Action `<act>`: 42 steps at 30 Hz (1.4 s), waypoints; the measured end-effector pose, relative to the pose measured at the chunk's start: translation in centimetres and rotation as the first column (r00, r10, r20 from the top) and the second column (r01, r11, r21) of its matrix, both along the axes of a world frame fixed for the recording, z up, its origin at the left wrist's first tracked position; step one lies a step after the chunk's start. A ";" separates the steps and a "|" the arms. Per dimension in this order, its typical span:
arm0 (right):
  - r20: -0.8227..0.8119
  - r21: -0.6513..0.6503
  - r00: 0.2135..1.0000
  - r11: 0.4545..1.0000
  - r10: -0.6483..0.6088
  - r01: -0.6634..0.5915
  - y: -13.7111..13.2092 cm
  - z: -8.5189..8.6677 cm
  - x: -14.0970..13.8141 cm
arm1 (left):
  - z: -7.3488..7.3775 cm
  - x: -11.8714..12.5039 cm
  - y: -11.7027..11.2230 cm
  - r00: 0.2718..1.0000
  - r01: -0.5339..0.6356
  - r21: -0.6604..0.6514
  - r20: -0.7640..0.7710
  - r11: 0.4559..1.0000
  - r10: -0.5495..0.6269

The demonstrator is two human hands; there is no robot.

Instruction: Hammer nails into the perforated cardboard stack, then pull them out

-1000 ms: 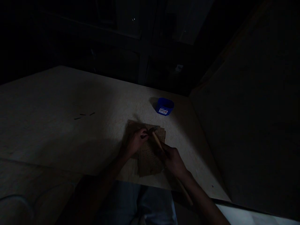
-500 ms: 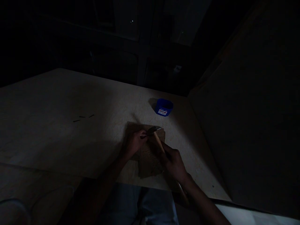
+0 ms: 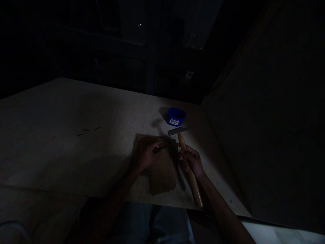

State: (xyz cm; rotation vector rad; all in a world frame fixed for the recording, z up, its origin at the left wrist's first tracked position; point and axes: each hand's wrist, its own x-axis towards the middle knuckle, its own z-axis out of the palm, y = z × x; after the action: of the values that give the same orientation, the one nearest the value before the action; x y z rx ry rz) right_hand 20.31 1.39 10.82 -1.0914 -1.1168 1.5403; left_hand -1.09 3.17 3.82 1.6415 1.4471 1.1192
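Observation:
In the dim head view, my right hand [image 3: 191, 161] is wrapped round the wooden handle of a hammer [image 3: 194, 186]. The hammer's metal head is up, to the right of the board and clear of it. My left hand [image 3: 148, 156] rests over the upper part of a rough brown board [image 3: 164, 174], its fingers pinched together. At those fingertips a thin dark nail [image 3: 163, 147] is faintly visible against the board; its lower end cannot be made out. A second brown piece seems to lie under the board, mostly hidden by my left hand.
Several loose nails [image 3: 86, 129] lie on the pale table [image 3: 109, 112] at the left. A blue plastic tub [image 3: 175, 117] with a white label stands beyond the board, close to the hammer head. A dark wall or panel [image 3: 266, 142] rises along the right side.
My right hand has drawn the hammer's head away from my left fingertips, to the right and up. My left hand stays pinched at nearly the same place on the board.

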 end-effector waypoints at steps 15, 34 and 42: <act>-0.308 -0.190 0.950 0.982 -0.048 -0.012 2.1 -5.1 0.7 | 1.5 -0.3 -0.2 0.981 0.062 0.117 -0.190 0.991 -0.039; -0.262 -0.117 0.965 0.992 0.014 -0.046 2.3 -6.2 0.5 | 1.1 0.1 0.5 0.998 0.043 0.025 -0.055 0.999 -0.042; -0.235 -0.113 0.972 0.993 0.004 -0.031 2.0 -5.2 0.4 | 1.5 -1.7 -1.5 0.992 0.014 0.103 -0.127 0.995 -0.001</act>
State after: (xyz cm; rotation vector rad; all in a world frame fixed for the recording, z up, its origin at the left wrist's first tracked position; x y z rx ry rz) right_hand 20.71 3.43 5.57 -0.9482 -0.8876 1.7162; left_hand -2.80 1.70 5.28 1.8183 1.4819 1.1202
